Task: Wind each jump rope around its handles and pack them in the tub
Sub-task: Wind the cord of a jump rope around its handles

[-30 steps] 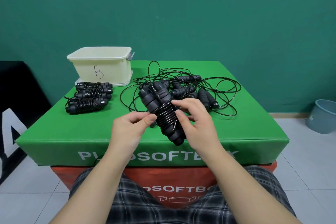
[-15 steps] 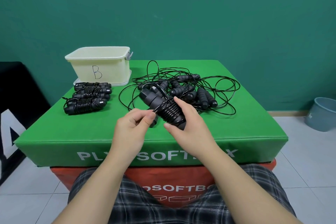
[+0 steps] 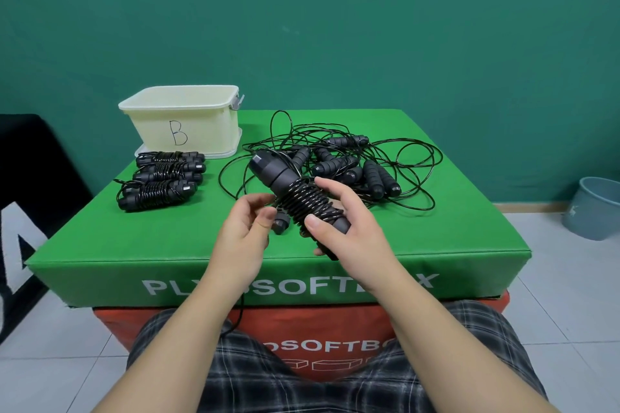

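Note:
My right hand (image 3: 349, 225) grips a pair of black jump rope handles (image 3: 295, 191) wound with black cord, held tilted above the green box top. My left hand (image 3: 246, 231) pinches the loose cord just left of the bundle; the cord trails down past the box front (image 3: 240, 312). Behind lies a tangle of unwound jump ropes (image 3: 349, 161) with several black handles. Three wound ropes (image 3: 161, 178) lie side by side at the left. The cream tub (image 3: 183, 126) marked "B" stands behind them at the back left; its inside is hidden.
The green foam box (image 3: 134, 245) sits on an orange box (image 3: 141, 322). A grey bucket (image 3: 595, 208) stands on the tiled floor at the right. A black object (image 3: 30, 178) leans at the left. My checked shorts are at the bottom.
The bundle has turned in my right hand, its top end now pointing further left and away. My left hand has drawn the cord in close beside the bundle.

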The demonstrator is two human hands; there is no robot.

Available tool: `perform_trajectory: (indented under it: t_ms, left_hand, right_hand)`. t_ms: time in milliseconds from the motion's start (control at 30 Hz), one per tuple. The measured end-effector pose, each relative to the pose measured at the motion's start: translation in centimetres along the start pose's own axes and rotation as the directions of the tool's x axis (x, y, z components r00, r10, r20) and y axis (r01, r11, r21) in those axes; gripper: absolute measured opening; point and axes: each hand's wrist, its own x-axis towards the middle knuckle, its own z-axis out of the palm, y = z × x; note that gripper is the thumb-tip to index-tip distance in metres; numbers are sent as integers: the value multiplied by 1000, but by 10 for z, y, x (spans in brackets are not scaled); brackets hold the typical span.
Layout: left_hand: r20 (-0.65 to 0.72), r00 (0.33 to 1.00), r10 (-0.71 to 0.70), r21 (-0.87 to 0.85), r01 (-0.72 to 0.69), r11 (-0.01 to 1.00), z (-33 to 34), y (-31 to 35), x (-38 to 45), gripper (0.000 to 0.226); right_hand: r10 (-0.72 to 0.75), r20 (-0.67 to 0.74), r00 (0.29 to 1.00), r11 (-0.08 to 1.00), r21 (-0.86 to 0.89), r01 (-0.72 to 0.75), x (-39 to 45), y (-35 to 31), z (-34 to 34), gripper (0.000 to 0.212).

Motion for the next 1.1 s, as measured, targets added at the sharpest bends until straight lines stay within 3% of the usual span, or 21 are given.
perform_trajectory:
  t_ms: [67, 133, 233, 333, 467, 600, 667, 733, 800, 933, 1033, 1100]
  left_hand:
    - [63, 996, -64, -87, 69, 994, -2, 1, 0, 60]
    - [124, 990, -67, -68, 76, 995, -4, 3, -1, 86]
    - [116, 993, 12, -50, -6, 999, -4, 5, -4, 104]
    - [33, 993, 118, -7, -118, 993, -4, 5, -4, 77]
    - [-47, 968, 247, 233, -230, 945, -7, 5, -3, 29]
    - [-79, 950, 301, 298, -265, 917, -7, 8, -4, 32]
    - [-82, 976, 204, 158, -189, 969, -8, 9, -2, 28]
    - [2, 996, 89, 26, -89, 996, -8, 7, -1, 29]
    - [55, 998, 34, 30, -36, 999, -7, 4, -3, 38]
    - [-95, 995, 28, 116, -17, 993, -4, 7, -8, 37]
    - [-176, 983, 54, 158, -26, 987, -1, 12, -9, 31]
    - [-224, 973, 58, 201, -12, 980, -3, 13, -7, 27]
  right_hand:
    - [26, 37, 999, 999, 43, -28, 1, -1, -2, 48]
    - [56, 56, 997, 995, 73, -60, 2, -2, -3, 52]
    - [72, 55, 996, 996, 49, -75, 2, 0, -4, 55]
    - [70, 60, 996, 997, -26, -68, 1, -1, -4, 56]
    - [77, 76, 994, 997, -19, -76, 0, -2, -3, 54]
    - [59, 68, 996, 987, 144, -68, 0, 2, 1, 47]
    - [59, 74, 995, 969, 236, -75, 1, 0, 1, 39]
    - [74, 99, 992, 947, 306, -101, 3, -3, 0, 35]
    - [96, 123, 988, 938, 320, -131, 4, -2, 1, 37]
    - [68, 57, 996, 995, 69, -72, 5, 4, 2, 41]
    - [-154, -26, 988, 973, -178, 146, 6, 2, 1, 33]
    - [-295, -23, 955, 885, -383, 264, 9, 3, -1, 35]
